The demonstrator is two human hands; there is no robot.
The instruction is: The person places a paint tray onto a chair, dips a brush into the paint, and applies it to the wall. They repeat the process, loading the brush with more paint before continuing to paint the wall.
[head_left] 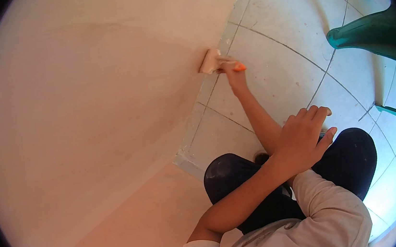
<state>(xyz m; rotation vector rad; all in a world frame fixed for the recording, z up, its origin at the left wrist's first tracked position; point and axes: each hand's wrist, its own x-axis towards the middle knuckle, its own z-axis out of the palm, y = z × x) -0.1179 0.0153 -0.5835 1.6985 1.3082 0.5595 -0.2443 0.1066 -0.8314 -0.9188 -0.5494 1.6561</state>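
My right hand (pixel 233 71) is closed round the handle of a wide paintbrush (pixel 209 61). An orange handle end shows beside the fingers. The brush's edge touches the peach-coloured wall (pixel 108 94), low down where it meets the tiled floor. My left forearm crosses over my right one. Near my knees, my left hand (pixel 305 134) hangs with loosely bent fingers, the thumb apart, and nothing visible in it.
Pale floor tiles (pixel 273 62) with dark joints run along the wall. Green plastic legs (pixel 367 33), seemingly of a chair, stand at the right. A wall corner lies at lower left, close to my dark-trousered knees (pixel 227 173).
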